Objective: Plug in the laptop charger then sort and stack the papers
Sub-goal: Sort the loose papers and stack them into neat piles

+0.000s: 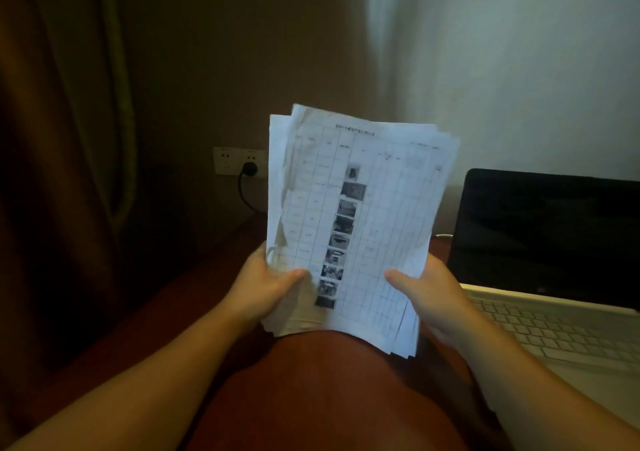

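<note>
**Sheaf of papers held upright in both hands**

Loose stack of white papers (356,222), raised on end above the dark reddish table (311,398), roughly centred in view. Uneven edges, sheets fanned out of line at the top left and bottom right corners. Front sheet printed with a ruled grid and a column of small dark photographs down the middle; text too blurred to read. Left margin creased and curling.

Left hand (266,287) gripping the lower left edge, thumb laid across the front sheet, fingers hidden behind. Right hand (426,294) gripping the lower right edge the same way, thumb on the front. Both forearms bare, reaching in from the bottom corners.

Open laptop (540,270) to the right, screen dark, pale keyboard. Black plug (250,169) seated in the wall socket (239,161) behind the papers, cable (244,197) dropping away, probably the charger's.
</note>
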`<action>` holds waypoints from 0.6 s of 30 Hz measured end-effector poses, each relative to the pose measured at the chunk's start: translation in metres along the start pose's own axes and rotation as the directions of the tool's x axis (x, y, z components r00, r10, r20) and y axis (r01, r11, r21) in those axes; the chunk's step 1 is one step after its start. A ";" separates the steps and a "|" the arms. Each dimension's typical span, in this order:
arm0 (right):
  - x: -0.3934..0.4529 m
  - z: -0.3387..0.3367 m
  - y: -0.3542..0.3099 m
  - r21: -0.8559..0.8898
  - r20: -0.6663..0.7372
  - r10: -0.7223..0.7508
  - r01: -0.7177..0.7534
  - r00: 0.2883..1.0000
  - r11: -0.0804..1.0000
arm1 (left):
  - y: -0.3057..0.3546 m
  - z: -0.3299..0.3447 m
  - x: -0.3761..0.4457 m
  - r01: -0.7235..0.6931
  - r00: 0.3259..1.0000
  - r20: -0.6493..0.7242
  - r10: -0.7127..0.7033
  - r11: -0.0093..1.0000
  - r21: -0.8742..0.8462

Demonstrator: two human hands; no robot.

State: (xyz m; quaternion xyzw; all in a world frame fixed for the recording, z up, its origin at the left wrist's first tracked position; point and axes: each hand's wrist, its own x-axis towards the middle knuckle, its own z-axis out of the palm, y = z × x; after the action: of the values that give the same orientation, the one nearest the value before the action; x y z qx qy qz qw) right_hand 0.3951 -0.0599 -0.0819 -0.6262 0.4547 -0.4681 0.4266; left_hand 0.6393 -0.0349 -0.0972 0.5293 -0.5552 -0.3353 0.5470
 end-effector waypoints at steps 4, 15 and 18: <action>-0.003 -0.001 0.002 0.026 -0.008 -0.011 0.011 1.000 1.000 | -0.002 0.004 -0.002 -0.029 0.999 0.030 0.028 0.999 0.044; -0.013 -0.006 0.012 0.108 0.040 0.075 -0.079 0.996 0.991 | -0.014 0.002 -0.006 0.046 0.993 0.108 -0.044 0.999 -0.020; -0.014 -0.006 0.003 0.116 -0.022 0.020 -0.017 1.000 0.993 | -0.008 0.007 -0.005 0.015 0.999 0.040 -0.011 0.994 -0.112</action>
State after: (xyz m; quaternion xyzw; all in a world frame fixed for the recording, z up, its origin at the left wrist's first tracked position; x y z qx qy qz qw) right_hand 0.3872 -0.0480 -0.0867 -0.5907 0.4374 -0.4971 0.4611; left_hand 0.6335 -0.0330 -0.1079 0.4945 -0.5426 -0.3801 0.5627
